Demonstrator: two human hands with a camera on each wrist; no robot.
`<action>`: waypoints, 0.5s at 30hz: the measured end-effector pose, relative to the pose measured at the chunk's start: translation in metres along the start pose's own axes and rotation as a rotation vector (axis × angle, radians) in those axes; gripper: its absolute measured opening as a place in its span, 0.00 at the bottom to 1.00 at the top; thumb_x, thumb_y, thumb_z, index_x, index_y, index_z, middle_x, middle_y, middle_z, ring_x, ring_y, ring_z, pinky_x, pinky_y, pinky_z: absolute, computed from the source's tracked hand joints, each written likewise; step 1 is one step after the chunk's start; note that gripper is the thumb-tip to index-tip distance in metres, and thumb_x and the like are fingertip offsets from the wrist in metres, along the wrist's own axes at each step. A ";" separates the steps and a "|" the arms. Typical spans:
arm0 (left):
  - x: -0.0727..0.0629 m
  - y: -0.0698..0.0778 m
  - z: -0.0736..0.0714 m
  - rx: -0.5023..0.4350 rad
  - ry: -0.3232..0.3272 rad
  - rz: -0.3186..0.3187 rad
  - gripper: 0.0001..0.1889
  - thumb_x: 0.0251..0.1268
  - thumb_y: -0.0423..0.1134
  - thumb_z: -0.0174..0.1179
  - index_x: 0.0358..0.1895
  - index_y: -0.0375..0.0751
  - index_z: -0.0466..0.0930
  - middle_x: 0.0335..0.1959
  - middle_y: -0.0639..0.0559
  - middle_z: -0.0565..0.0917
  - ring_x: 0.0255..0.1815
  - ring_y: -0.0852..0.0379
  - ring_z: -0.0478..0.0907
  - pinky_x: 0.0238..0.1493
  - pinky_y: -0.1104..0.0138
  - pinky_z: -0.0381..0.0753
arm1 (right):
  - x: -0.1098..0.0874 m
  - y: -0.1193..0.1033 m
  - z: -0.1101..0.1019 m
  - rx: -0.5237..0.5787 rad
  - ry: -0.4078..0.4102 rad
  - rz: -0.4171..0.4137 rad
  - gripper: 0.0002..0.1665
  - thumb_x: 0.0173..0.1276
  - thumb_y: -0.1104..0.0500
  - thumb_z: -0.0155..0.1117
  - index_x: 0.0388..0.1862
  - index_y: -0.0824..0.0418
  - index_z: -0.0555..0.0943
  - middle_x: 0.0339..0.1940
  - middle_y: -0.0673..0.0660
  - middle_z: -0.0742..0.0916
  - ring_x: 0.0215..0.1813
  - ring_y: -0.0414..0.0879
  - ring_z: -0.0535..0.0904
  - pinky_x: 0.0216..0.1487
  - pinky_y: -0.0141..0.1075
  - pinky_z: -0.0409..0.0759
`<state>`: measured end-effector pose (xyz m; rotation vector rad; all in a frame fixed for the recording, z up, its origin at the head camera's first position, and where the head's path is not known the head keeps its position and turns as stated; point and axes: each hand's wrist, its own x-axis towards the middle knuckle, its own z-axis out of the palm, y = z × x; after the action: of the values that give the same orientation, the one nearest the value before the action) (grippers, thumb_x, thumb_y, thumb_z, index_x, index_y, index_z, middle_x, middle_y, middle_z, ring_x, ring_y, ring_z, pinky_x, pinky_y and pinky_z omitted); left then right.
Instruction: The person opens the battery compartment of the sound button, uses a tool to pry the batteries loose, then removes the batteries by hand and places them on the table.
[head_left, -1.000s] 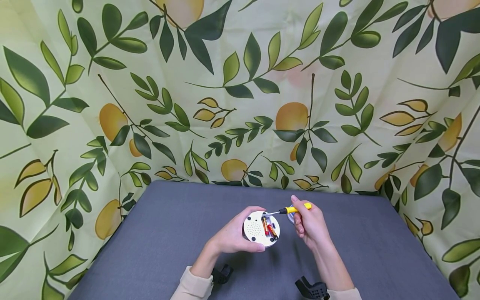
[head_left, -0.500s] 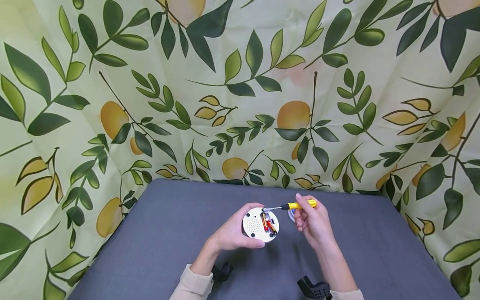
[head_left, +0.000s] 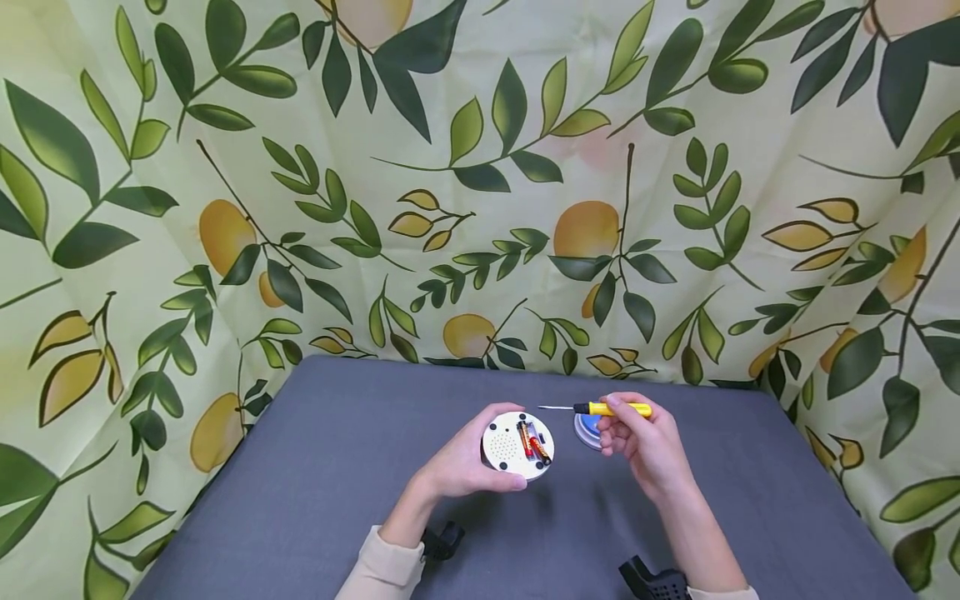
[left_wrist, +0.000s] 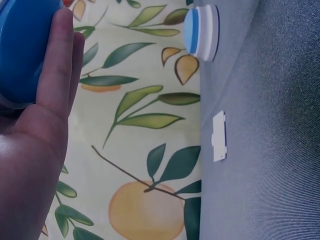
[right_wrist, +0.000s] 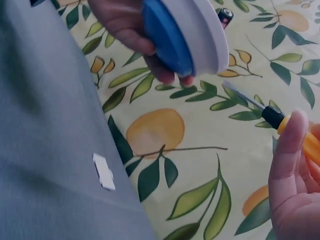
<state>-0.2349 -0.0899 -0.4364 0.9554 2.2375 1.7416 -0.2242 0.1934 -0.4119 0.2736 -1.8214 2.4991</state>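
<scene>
My left hand (head_left: 465, 462) holds a round white device (head_left: 498, 445) with its underside toward me. A blue domed top (right_wrist: 167, 37) shows on its other side in the right wrist view. Its battery compartment is uncovered, and two red and black batteries (head_left: 539, 451) lie there, the right one slanted. One battery end (right_wrist: 226, 17) sticks up past the base in the right wrist view. My right hand (head_left: 654, 450) grips a screwdriver (head_left: 603, 408) by its yellow handle. The screwdriver's metal tip (right_wrist: 235, 90) points toward the device and stands apart from it.
A second round device (left_wrist: 205, 33), blue and white, sits on the grey-covered table (head_left: 360, 433) behind my right hand. A small white battery cover (left_wrist: 219, 136) lies on the table. A leaf-and-fruit patterned cloth (head_left: 480, 217) hangs behind and at the sides.
My right hand has drawn the screwdriver away to the right, so its tip has left the device. The device in my left hand has shifted slightly left and up.
</scene>
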 end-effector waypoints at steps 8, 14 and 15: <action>0.001 0.000 -0.001 -0.011 -0.003 0.000 0.47 0.47 0.40 0.79 0.72 0.44 0.64 0.55 0.52 0.77 0.54 0.54 0.75 0.55 0.64 0.76 | -0.005 -0.004 -0.013 -0.159 0.034 0.037 0.08 0.75 0.62 0.64 0.45 0.67 0.80 0.30 0.59 0.88 0.26 0.45 0.85 0.32 0.37 0.86; 0.000 0.000 -0.002 -0.016 -0.008 -0.006 0.47 0.47 0.40 0.79 0.73 0.41 0.63 0.56 0.51 0.77 0.54 0.54 0.75 0.55 0.64 0.75 | -0.009 -0.002 -0.024 -0.280 0.037 0.072 0.15 0.73 0.62 0.66 0.49 0.74 0.76 0.32 0.59 0.88 0.30 0.47 0.86 0.37 0.41 0.87; 0.000 0.000 -0.002 -0.014 -0.007 -0.006 0.47 0.47 0.40 0.79 0.73 0.42 0.63 0.56 0.51 0.77 0.54 0.54 0.75 0.55 0.64 0.75 | -0.010 -0.001 -0.025 -0.299 0.042 0.079 0.17 0.73 0.62 0.66 0.50 0.75 0.75 0.32 0.58 0.88 0.31 0.48 0.87 0.37 0.41 0.87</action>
<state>-0.2356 -0.0912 -0.4359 0.9493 2.2180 1.7462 -0.2173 0.2186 -0.4202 0.1376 -2.1896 2.2150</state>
